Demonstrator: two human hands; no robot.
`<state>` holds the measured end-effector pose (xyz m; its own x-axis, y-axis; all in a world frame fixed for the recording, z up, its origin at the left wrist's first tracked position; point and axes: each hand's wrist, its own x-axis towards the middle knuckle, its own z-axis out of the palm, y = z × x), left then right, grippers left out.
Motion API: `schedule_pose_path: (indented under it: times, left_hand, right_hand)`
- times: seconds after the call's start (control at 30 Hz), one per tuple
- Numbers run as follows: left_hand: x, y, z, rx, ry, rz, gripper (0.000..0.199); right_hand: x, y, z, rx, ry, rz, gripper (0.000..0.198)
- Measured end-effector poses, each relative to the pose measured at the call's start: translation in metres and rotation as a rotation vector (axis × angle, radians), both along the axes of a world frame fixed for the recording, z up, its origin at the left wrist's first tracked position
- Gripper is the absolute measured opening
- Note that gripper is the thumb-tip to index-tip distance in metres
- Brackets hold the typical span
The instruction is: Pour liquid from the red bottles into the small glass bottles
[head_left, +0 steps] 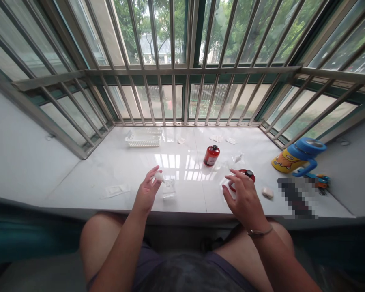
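Note:
My left hand (147,190) pinches a small, soft-looking white ball (159,176) between thumb and fingers, above the sill. Just right of it stands a small clear plastic box (169,190). My right hand (243,196) is held with its fingers apart and nothing visible in them. It hovers over a red item with a black top (249,174), which it partly covers, so I cannot make out its full shape. Farther back, a red bottle with a black cap (211,156) stands upright. A small clear packet (238,158) lies to the right of that bottle.
A white perforated basket (143,138) sits at the back left. Flattened wrapping (117,190) lies at left, and white scraps (215,138) lie near the window bars. On the right are a pale lump (267,192), a blue-and-yellow flask (296,156) and a blurred-out dark object (296,198).

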<state>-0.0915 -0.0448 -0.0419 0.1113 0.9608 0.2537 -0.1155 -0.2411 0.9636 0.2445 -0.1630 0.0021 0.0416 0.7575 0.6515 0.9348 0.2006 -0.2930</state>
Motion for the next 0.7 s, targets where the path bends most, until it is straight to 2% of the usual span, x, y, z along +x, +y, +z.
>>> schedule_pose_path:
  times: [0.13, 0.43, 0.7]
  left_hand:
    - [0.009, -0.003, -0.011, -0.011, -0.001, -0.001, 0.038]
    - [0.012, -0.002, -0.009, 0.007, 0.071, 0.006, 0.038]
    - [0.009, -0.002, -0.022, 0.018, 0.038, -0.017, 0.034]
  right_hand:
    - [0.0, -0.002, 0.001, 0.004, 0.013, 0.001, 0.032]
    - [-0.01, -0.002, -0.004, -0.035, 0.047, 0.054, 0.031]
    - [-0.014, 0.001, -0.016, 0.012, 0.009, 0.117, 0.032]
